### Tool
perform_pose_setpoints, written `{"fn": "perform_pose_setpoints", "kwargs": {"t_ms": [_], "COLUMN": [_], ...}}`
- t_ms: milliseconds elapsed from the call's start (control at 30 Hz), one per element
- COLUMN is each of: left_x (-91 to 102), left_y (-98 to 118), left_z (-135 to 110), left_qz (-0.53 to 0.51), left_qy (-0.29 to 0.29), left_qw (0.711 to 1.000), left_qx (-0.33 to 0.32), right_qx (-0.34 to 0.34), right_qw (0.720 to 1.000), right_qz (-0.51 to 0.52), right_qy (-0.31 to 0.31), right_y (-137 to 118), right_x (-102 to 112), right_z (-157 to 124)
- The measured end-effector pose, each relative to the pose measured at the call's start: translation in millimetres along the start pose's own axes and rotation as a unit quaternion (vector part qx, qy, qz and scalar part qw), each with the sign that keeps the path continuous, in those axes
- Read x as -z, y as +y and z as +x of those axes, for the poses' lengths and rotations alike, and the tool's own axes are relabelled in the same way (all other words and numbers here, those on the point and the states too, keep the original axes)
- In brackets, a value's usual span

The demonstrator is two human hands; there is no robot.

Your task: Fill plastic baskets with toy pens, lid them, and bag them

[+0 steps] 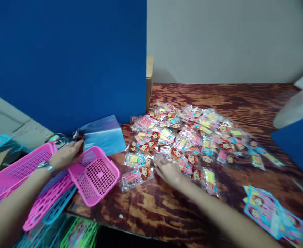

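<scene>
My right hand (169, 172) lies over the near edge of a pile of small clear packets (190, 137), its fingers apart and touching them. Each packet holds pink, yellow or blue pieces and a red-haired cartoon figure. Beside that hand, a packet with pink pieces (137, 177) lies flat on its own. My left hand (66, 155), with a metal watch on the wrist, is stretched out at the back rim of a pink mesh basket (100, 175). Its fingers are extended; whether they touch the rim I cannot tell. Just beyond them lies a clear plastic bag (103, 134).
More pink baskets (22, 165) and a blue one (60, 205) lean at the left table edge. Below are green baskets (80, 232). Printed cartoon cards (272, 213) lie at the right on the wooden table (141, 217). A blue panel (66, 62) stands behind, with a cardboard box (149, 79).
</scene>
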State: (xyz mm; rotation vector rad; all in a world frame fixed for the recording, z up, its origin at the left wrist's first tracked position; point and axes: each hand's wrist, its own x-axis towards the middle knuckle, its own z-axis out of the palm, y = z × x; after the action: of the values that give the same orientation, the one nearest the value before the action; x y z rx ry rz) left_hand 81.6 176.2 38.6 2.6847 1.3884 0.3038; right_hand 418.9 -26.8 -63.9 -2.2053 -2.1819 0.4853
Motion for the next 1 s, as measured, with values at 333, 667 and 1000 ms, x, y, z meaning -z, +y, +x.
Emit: {"fn": "perform_pose_setpoints", "kwargs": {"t_ms": [333, 667, 1000], "left_x": [-47.4, -117.9, -144.0], "left_y": [155, 163, 164], "left_z": [-97, -133, -142], "left_qz": [-0.245, -0.3, -0.293], "left_qy": [-0.048, -0.113, -0.126], "left_qw": [0.949, 0.937, 0.936], "left_qx": [-0.19, -0.139, -0.15], "right_qx": [0.207, 0.21, 0.072], "right_qw": [0.978, 0.973, 0.997], "right_qz": [-0.029, -0.075, -0.03], "right_qy": [-0.012, 0.063, 0.03], "right_y": [-66, -49, -58], "right_x": [-22, -22, -13], "right_z": [43, 39, 59]}}
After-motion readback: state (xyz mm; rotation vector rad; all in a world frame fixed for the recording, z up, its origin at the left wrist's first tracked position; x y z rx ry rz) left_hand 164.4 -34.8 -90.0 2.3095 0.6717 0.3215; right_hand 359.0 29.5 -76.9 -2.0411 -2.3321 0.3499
